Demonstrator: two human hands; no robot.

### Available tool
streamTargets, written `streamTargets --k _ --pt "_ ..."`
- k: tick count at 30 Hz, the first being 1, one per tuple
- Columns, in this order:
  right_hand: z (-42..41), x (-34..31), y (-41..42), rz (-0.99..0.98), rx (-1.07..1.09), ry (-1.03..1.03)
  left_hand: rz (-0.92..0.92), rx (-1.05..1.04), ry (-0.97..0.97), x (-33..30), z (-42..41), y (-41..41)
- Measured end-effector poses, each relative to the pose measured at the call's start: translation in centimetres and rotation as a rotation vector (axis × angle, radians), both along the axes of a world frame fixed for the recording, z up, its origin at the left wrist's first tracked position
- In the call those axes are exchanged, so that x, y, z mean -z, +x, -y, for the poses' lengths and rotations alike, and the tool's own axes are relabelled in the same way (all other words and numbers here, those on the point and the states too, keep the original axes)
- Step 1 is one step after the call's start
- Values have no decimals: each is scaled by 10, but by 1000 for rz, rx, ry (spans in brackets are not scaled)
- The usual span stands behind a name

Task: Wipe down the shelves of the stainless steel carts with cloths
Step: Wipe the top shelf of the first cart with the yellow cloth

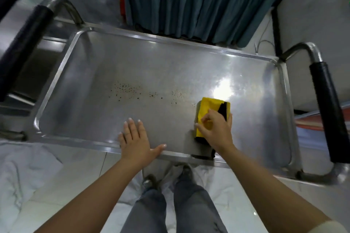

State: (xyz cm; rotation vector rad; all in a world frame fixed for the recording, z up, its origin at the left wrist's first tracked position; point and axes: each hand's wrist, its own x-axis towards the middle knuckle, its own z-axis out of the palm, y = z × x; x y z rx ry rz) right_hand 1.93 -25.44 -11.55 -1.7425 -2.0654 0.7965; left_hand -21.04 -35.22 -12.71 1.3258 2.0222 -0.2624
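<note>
Looking straight down from head height, the view is filled by the top shelf (pixel 151 66) of a stainless steel cart, a shallow tray with a raised rim, standing on a pale tiled floor (pixel 79 168) in front of a dark teal curtain (pixel 189 0). Black padded handles (pixel 329 111) rise at the cart's ends, and a second steel cart (pixel 37 47) stands just beside it on the left. A trail of small brown specks (pixel 128 91) runs across the middle of the shelf, likely the dirt waiting to be wiped. Right of the specks, a folded yellow cloth (pixel 206 111) with black trim lies flat on the metal. The right hand (pixel 217 128) rests on top of the cloth, fingers curled around it and pressing it down, placed as if to sweep leftward through the specks. The left hand (pixel 135 138) lies open and flat, fingers spread, palm down on the near edge of the shelf, probably bracing the wheeled cart so it stays put. The two hands are well apart.
</note>
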Motion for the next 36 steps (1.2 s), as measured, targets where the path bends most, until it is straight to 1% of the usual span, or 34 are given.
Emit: streamTargets --k 1,3,5,7,12,15,18,22,25,30,36 --pt "5 1 -2 74 10 42 -5 5 40 -1 3 -5" --pt "14 4 -4 192 42 13 -66 11 79 -4 6 -17" --pt "20 8 -6 266 53 -65 -117 -22 43 -9 4 -32" --pt "23 11 -8 324 34 -104 -123 -70 -18 -10 -3 -47" --pt "15 14 -19 345 42 -199 -85 -90 -102 -4 -14 -62" --pt "14 20 -36 399 66 -207 -59 -91 -133 2 -15 -65" --pt "2 22 -55 371 56 -207 -44 -94 -170 5 -18 -68" --pt "-42 24 -77 289 -30 -200 -58 -97 -236 5 -22 -67" --pt "-92 26 -88 277 -149 -180 -56 -96 -259 4 -26 -68" --pt "-178 28 -99 335 -353 -91 -72 -98 -255 4 -32 -68" --pt "-258 33 -120 441 -586 65 -102 -112 -215 12 -32 -68"
